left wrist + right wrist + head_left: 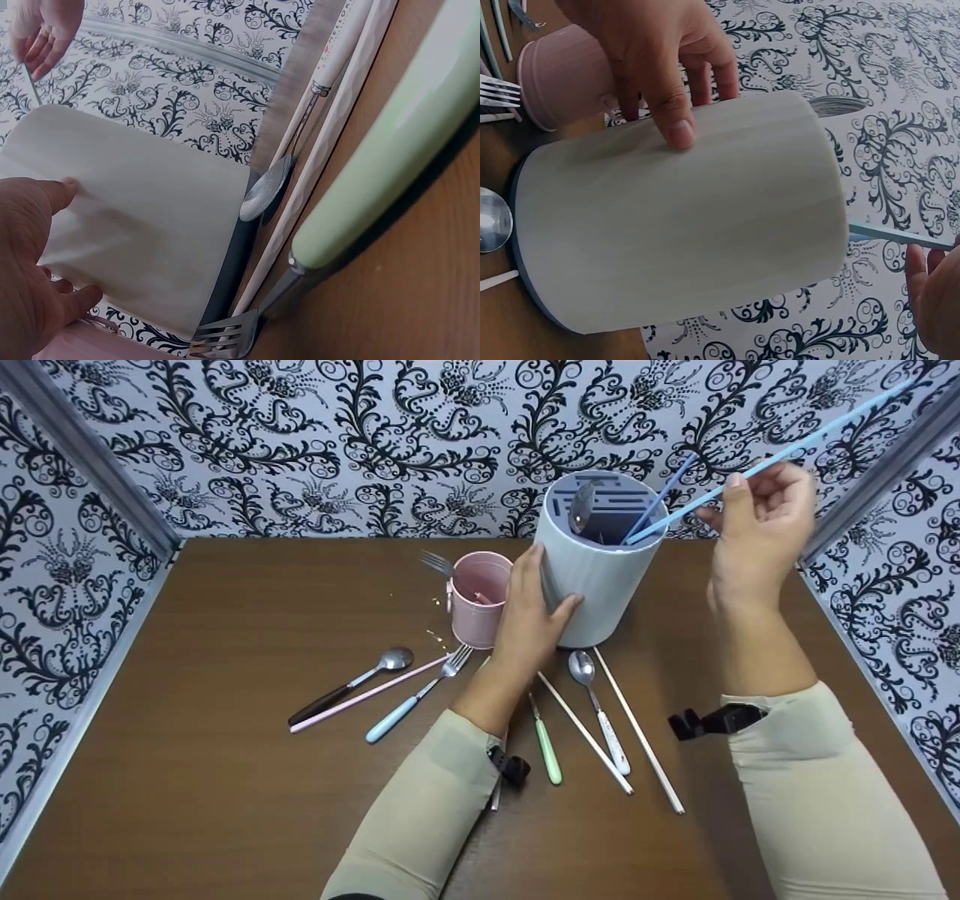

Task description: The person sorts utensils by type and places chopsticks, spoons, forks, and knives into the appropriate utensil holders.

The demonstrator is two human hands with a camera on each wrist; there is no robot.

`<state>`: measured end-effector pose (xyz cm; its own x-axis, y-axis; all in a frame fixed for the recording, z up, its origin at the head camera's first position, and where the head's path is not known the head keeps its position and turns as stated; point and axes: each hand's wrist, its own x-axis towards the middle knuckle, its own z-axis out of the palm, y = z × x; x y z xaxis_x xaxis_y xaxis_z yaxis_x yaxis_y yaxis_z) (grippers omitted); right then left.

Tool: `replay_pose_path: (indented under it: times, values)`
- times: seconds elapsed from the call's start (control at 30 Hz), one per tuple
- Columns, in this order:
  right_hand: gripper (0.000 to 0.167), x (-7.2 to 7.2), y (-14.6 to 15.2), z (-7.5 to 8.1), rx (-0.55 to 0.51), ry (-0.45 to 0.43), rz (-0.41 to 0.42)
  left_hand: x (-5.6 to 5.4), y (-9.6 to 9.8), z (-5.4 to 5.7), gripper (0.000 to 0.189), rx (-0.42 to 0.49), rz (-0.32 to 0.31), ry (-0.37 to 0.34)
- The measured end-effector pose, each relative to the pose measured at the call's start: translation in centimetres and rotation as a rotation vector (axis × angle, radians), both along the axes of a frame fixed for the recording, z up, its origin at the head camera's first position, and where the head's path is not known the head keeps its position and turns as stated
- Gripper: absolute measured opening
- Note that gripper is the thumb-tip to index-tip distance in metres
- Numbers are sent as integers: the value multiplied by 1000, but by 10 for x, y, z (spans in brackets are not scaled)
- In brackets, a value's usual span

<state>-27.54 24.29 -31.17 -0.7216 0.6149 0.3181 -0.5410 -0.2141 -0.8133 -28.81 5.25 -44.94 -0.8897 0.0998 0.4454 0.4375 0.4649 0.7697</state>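
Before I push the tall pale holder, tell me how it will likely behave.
The holder is probably stiff: it shows no dent under the left hand. Being taller than wide, it might tip if pushed high. Smooth and rounded, it could feel slippery.

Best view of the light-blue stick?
Head. The light-blue stick shows from holder to raised tip, except where gripped. Right wrist catches only the stretch between holder and right hand; left wrist, a short bit under that hand.

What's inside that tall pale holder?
From the holder poke an oval metal utensil head and a blue stick; the right hand holds a lighter stick at the holder's mouth. The sides hide anything deeper.
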Motion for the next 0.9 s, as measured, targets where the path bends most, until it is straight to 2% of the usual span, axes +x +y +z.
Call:
replay_pose_path:
  times: [0.47, 0.7, 0.9]
  values:
    - [17, -12, -11, -23, 183, -37, -22, -1, 0, 0, 83, -15, 5, -1]
    - [15, -22, -8, -33, 281, -126, -30, 0, 0, 1, 83, -27, 5, -23]
    - [18, -25, -5, -37, 381, -210, -38, -1, 0, 1, 83, -30, 5, -11]
